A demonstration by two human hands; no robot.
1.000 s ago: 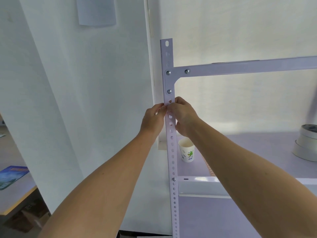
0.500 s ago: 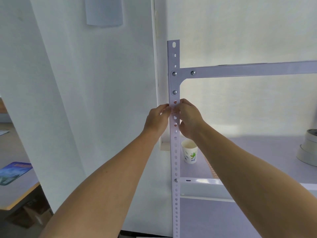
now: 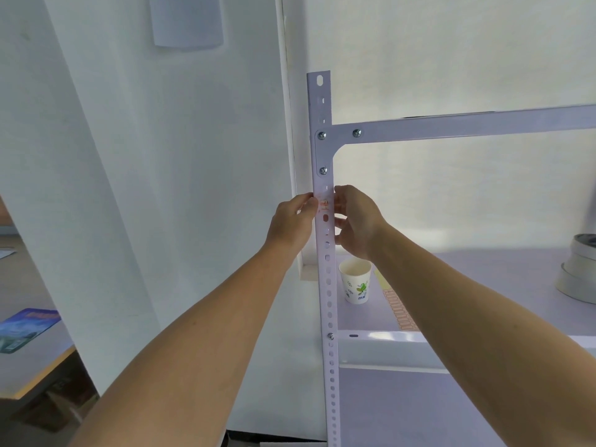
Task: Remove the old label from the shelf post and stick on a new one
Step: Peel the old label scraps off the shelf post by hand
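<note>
Both hands have drawn apart since a second ago, when they met over the post's face; now they sit either side of it and the label shows between them. The post (image 3: pixel 324 240) stands upright, its long axis vertical, a flat white metal strip punched with a column of holes and slots and held by round-headed screws. A crossbar (image 3: pixel 467 124) runs right from its upper part, cut off by the frame edge.

The label (image 3: pixel 324 204) is a small pale patch with orange-red marks, stuck across the post's face just below the lowest bracket screw; its print is too small to read. The left hand (image 3: pixel 292 221) has its fingertips pinched against the label's left edge at the post. The right hand (image 3: pixel 356 221) curls loosely at the post's right side, fingertips near the label; whether they touch it I cannot tell.

Behind the post a paper cup (image 3: pixel 355 282) with green print stands upright on the smooth shelf (image 3: pixel 483 272). Tape rolls (image 3: pixel 577 269) are stacked at the right, partly cut off. An orange patterned strip on the shelf is mostly hidden by the right forearm.
</note>
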